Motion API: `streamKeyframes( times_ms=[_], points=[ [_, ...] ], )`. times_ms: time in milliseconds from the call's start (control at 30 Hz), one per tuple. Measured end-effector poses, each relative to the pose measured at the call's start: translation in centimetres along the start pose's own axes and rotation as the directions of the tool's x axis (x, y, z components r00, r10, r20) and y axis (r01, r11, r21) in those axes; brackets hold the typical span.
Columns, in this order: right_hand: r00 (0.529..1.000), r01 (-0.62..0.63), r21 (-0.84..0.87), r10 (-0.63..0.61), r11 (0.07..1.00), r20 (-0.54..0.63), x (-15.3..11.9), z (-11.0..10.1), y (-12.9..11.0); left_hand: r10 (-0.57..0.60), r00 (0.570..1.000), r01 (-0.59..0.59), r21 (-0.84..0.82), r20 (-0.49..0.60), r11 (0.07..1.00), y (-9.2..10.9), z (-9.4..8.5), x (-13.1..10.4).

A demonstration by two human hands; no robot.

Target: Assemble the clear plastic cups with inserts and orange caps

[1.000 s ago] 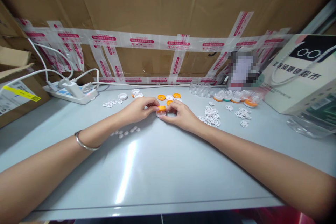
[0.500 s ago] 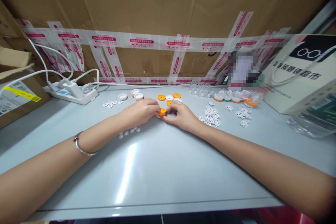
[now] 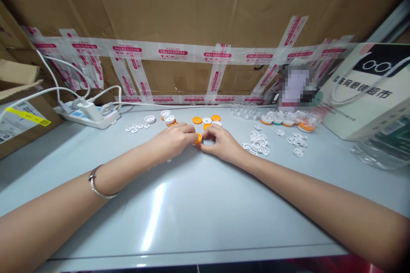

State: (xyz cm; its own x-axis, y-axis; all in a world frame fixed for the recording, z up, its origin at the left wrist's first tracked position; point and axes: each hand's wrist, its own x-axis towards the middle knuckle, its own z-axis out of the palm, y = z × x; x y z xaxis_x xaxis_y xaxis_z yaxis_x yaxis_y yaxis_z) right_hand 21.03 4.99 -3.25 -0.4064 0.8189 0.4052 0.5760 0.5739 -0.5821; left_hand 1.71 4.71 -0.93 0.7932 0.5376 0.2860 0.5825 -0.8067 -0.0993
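Observation:
Between my two hands is a small orange ring-shaped part point(image 3: 199, 138). My left hand point(image 3: 179, 138) is closed on its left side, with the fingers over it. My right hand point(image 3: 221, 141) pinches its right edge between thumb and fingers. Just behind lie orange rings point(image 3: 197, 120) and white rings point(image 3: 206, 120), one partly hidden by my right fingers. White and orange round parts point(image 3: 169, 119) stand behind my left hand. Small white pegs point(image 3: 134, 128) are farther left. To the right of my right hand is a pile of white openwork pieces point(image 3: 259, 140).
A power strip point(image 3: 102, 117) with cables is at the back left, beside an open carton point(image 3: 19, 123). Clear plastic pieces point(image 3: 246, 111) and assembled round parts point(image 3: 288, 119) line the back right. A paper bag point(image 3: 361, 89) and clear container point(image 3: 378, 151) stand right.
My left hand has shifted slightly right and down over the orange part, covering more of it. The left forearm now hides most of the small white pegs below it. My right hand has barely moved.

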Motion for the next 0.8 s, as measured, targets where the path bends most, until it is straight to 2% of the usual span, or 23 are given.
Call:
streamKeyframes(
  times_ms=[333, 567, 800],
  points=[
    [1.000, 0.004, -0.001, -0.004, 1.000, 0.011, -0.1, -0.1, 0.1, -0.095, 0.995, 0.103, -0.264, 0.043, 0.959, 0.3, -0.6, 0.5],
    [0.999, -0.026, -0.015, 0.027, 1.000, 0.035, 0.0, -0.1, 0.0, -0.175, 0.983, 0.184, -0.262, 0.055, 0.948, 0.4, -0.7, 0.7],
    [1.000, 0.002, -0.008, -0.002, 1.000, 0.023, -0.1, -0.1, 0.0, -0.215, 0.973, 0.229, -0.289, 0.081, 0.929, 0.6, -0.9, 1.1]
  ],
)
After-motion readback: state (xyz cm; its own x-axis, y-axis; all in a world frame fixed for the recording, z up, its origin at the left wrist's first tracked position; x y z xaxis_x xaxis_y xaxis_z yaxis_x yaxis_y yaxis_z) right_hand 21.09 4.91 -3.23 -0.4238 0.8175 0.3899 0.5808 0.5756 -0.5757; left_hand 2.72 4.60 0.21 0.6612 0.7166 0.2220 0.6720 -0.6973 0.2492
